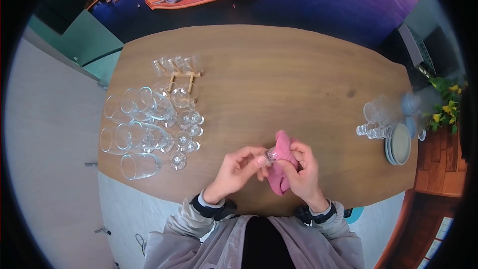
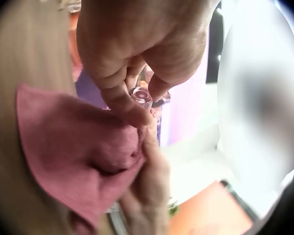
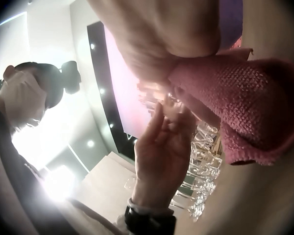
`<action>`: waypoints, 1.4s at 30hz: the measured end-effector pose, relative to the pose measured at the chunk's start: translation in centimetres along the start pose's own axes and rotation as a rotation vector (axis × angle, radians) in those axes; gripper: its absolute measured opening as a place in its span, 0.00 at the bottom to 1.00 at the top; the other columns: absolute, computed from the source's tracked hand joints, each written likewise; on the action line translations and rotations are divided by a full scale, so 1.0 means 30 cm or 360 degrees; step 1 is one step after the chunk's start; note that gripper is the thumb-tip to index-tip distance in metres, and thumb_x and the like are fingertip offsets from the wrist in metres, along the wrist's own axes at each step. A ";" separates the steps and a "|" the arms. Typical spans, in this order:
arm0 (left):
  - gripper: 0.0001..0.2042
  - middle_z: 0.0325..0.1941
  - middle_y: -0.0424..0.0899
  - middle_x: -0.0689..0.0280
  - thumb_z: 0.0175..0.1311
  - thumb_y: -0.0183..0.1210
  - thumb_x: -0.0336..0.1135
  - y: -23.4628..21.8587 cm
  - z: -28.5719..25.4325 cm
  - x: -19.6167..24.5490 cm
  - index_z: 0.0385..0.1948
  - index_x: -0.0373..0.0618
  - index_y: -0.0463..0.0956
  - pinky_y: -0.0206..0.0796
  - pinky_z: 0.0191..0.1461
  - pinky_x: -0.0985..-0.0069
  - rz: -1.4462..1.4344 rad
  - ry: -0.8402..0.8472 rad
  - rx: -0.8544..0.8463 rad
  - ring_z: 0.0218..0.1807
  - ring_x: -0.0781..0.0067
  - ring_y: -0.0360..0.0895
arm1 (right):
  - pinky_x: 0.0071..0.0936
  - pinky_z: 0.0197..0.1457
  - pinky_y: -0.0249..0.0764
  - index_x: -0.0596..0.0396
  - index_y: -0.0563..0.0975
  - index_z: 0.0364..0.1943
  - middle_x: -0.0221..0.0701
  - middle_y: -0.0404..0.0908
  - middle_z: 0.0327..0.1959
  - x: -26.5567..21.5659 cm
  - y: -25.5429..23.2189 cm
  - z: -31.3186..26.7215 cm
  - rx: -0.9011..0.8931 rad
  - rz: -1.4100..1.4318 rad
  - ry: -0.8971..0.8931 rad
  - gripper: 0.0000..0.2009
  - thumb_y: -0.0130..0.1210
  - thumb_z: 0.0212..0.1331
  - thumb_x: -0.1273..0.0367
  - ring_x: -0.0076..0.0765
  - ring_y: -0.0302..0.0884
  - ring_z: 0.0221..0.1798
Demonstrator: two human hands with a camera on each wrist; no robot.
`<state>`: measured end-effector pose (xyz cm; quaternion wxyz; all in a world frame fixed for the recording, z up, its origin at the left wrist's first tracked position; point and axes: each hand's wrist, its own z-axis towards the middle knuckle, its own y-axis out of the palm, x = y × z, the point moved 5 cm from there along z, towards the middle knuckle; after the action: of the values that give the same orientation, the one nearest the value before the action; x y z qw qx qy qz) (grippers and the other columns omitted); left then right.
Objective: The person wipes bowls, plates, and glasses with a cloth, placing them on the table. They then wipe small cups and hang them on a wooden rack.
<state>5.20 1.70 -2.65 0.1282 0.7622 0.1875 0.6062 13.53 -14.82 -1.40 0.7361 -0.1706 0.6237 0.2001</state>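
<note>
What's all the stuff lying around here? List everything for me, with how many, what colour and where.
small glass: one, clear, pinched between both hands near the table's front edge
cloth: one, pink, held against the small glass by the right hand
table: one, brown wood, fills the middle of the head view
large glasses: several, clear, lying on their sides at the table's left
small glasses: several, clear, just right of the large ones
wooden rack: one, light wood, behind the glasses, more glasses on it
glassware cluster: clear, count unclear, table's right
plates: a small stack, grey-green, table's right edge
left hand: pinches the small glass
right hand: holds the cloth
</note>
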 end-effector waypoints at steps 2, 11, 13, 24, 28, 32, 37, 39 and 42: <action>0.20 0.50 0.81 0.55 0.66 0.66 0.29 -0.024 0.017 -0.017 0.58 0.35 0.74 0.81 0.48 0.69 -0.0308 -0.0135 -0.0144 0.40 0.65 0.86 | 0.20 0.44 0.78 0.63 0.71 0.53 0.39 0.88 0.41 -0.013 0.002 0.001 -0.0047 -0.0019 -0.0075 0.17 0.65 0.64 0.76 0.20 0.82 0.42; 0.18 0.51 0.82 0.58 0.71 0.60 0.27 0.049 -0.007 0.082 0.60 0.34 0.74 0.79 0.45 0.72 0.1108 0.0721 0.0110 0.44 0.68 0.84 | 0.23 0.47 0.80 0.63 0.73 0.53 0.41 0.89 0.43 -0.028 -0.001 0.012 -0.0011 -0.0189 -0.0089 0.18 0.66 0.62 0.76 0.24 0.85 0.45; 0.18 0.50 0.82 0.59 0.71 0.62 0.29 0.005 0.003 0.038 0.60 0.36 0.74 0.79 0.42 0.74 0.0560 0.0423 0.0007 0.43 0.70 0.84 | 0.24 0.47 0.80 0.63 0.73 0.53 0.42 0.88 0.43 -0.038 -0.009 0.006 -0.0172 -0.0287 -0.0072 0.18 0.66 0.61 0.76 0.28 0.87 0.46; 0.21 0.51 0.82 0.60 0.66 0.66 0.25 0.030 -0.008 0.076 0.60 0.33 0.74 0.77 0.37 0.76 0.0787 0.0566 0.0062 0.38 0.72 0.83 | 0.23 0.40 0.77 0.62 0.73 0.53 0.39 0.88 0.39 -0.045 -0.005 0.003 -0.0158 -0.0338 -0.0272 0.18 0.67 0.61 0.76 0.25 0.83 0.39; 0.17 0.43 0.84 0.60 0.72 0.61 0.29 0.018 -0.001 0.029 0.59 0.33 0.76 0.75 0.36 0.77 -0.0258 -0.0206 -0.0240 0.36 0.75 0.81 | 0.25 0.38 0.78 0.61 0.74 0.52 0.37 0.85 0.37 -0.059 -0.007 0.006 -0.0292 -0.0396 -0.0326 0.18 0.67 0.60 0.76 0.27 0.83 0.36; 0.17 0.42 0.85 0.60 0.72 0.60 0.29 0.029 -0.008 0.080 0.59 0.33 0.77 0.74 0.39 0.79 0.0434 0.0190 -0.0087 0.38 0.77 0.81 | 0.23 0.36 0.77 0.61 0.75 0.53 0.37 0.84 0.37 -0.048 -0.012 0.006 -0.0232 -0.0324 -0.0271 0.18 0.67 0.60 0.75 0.26 0.81 0.34; 0.18 0.45 0.86 0.59 0.68 0.62 0.23 0.001 -0.021 0.142 0.59 0.33 0.78 0.75 0.48 0.76 0.0843 0.0415 -0.0061 0.44 0.72 0.82 | 0.25 0.37 0.78 0.62 0.76 0.56 0.40 0.85 0.39 0.020 -0.049 0.003 -0.0129 -0.0185 -0.0005 0.21 0.68 0.62 0.70 0.26 0.83 0.36; 0.18 0.47 0.86 0.58 0.66 0.63 0.21 -0.011 -0.027 0.159 0.58 0.33 0.78 0.75 0.51 0.74 0.0927 0.0536 -0.0044 0.46 0.71 0.83 | 0.26 0.39 0.78 0.62 0.75 0.57 0.41 0.85 0.41 0.007 -0.042 0.013 -0.0191 -0.0271 -0.0028 0.22 0.68 0.62 0.69 0.28 0.83 0.37; 0.18 0.50 0.87 0.56 0.59 0.68 0.22 -0.017 -0.035 0.149 0.53 0.37 0.82 0.76 0.52 0.71 0.0979 0.0349 0.0003 0.49 0.65 0.85 | 0.30 0.41 0.78 0.63 0.74 0.59 0.42 0.84 0.44 -0.046 0.013 0.016 -0.0418 -0.0320 -0.0146 0.25 0.69 0.61 0.67 0.33 0.83 0.39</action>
<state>4.98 4.09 1.29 -0.0827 0.7134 -0.0384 0.6948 13.54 -14.37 0.04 0.7515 -0.3175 0.5377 0.2126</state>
